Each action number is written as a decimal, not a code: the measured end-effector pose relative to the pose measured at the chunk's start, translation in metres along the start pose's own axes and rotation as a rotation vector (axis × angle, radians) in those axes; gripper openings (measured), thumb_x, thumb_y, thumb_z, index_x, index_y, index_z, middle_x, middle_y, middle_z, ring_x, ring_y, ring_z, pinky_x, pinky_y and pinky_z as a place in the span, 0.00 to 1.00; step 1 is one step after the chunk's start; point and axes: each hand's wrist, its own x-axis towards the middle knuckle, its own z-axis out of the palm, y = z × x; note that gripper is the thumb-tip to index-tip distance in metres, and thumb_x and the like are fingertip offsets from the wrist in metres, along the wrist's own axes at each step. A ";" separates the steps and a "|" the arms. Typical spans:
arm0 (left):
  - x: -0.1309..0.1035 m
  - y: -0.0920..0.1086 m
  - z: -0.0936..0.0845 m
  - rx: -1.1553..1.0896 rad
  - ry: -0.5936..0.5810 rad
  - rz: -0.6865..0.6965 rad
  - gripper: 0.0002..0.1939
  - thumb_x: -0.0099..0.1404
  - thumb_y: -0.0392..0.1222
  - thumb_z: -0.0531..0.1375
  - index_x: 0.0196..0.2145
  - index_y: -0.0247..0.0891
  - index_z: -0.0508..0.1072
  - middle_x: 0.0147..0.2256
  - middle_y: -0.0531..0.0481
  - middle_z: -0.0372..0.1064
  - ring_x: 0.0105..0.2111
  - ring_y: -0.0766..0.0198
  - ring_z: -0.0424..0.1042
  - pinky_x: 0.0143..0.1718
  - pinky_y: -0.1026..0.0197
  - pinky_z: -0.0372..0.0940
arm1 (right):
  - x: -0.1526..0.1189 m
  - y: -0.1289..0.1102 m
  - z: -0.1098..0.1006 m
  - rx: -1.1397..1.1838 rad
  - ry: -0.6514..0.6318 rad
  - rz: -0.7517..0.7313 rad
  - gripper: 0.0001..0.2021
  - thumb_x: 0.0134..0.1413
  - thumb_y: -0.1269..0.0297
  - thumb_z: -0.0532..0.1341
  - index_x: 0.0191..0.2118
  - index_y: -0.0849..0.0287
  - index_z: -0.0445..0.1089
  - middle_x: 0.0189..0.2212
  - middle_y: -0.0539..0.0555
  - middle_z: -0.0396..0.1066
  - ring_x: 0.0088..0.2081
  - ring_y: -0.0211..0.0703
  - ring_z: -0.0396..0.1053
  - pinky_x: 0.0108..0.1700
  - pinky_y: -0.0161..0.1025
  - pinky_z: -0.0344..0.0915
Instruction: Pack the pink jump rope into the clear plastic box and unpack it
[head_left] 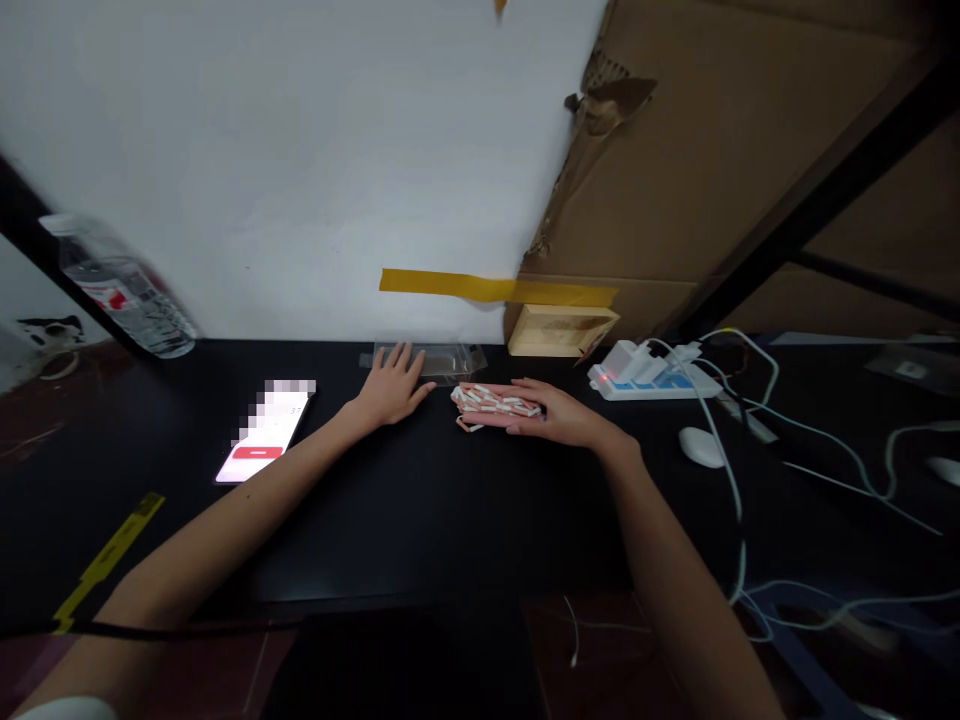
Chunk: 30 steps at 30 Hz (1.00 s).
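Note:
My left hand (391,386) lies flat on the black table (420,500), fingers spread, fingertips touching the near edge of a clear plastic tray (442,357) by the wall. My right hand (555,410) rests palm-down beside a pink pack (495,403) covered with several small white pieces, its fingers laid along the pack's near and right side. Whether it grips the pack is unclear.
A lit phone (264,433) lies left of my left hand. A water bottle (120,285) leans at the far left. A small cardboard box (561,330), a white power strip (649,378) with chargers, cables and a white mouse (701,446) sit to the right.

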 end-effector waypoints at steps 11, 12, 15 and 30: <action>-0.011 0.002 -0.021 -0.124 0.123 -0.231 0.21 0.75 0.50 0.43 0.40 0.35 0.71 0.40 0.38 0.71 0.44 0.48 0.72 0.49 0.46 0.66 | -0.007 0.019 -0.005 0.004 0.035 0.052 0.33 0.53 0.43 0.66 0.64 0.40 0.63 0.65 0.50 0.63 0.67 0.64 0.56 0.67 0.62 0.53; -0.011 0.002 -0.020 -0.123 0.135 -0.252 0.20 0.75 0.48 0.44 0.41 0.35 0.71 0.41 0.38 0.72 0.44 0.49 0.73 0.48 0.47 0.66 | -0.007 0.021 -0.005 0.001 0.043 0.057 0.33 0.53 0.43 0.66 0.64 0.41 0.64 0.66 0.52 0.62 0.67 0.64 0.56 0.67 0.61 0.54; -0.012 -0.001 -0.014 -0.060 0.137 -0.237 0.20 0.72 0.45 0.46 0.51 0.32 0.70 0.53 0.34 0.68 0.56 0.46 0.67 0.57 0.46 0.61 | -0.008 0.028 -0.003 -0.008 0.044 0.068 0.34 0.52 0.44 0.67 0.64 0.44 0.66 0.66 0.55 0.61 0.67 0.63 0.56 0.66 0.61 0.54; -0.023 0.018 -0.029 -0.020 -0.101 0.161 0.26 0.72 0.44 0.43 0.59 0.26 0.65 0.60 0.28 0.61 0.63 0.42 0.58 0.62 0.43 0.55 | -0.007 0.021 0.002 0.108 0.028 0.094 0.30 0.51 0.48 0.68 0.60 0.45 0.69 0.66 0.52 0.62 0.71 0.61 0.47 0.69 0.64 0.47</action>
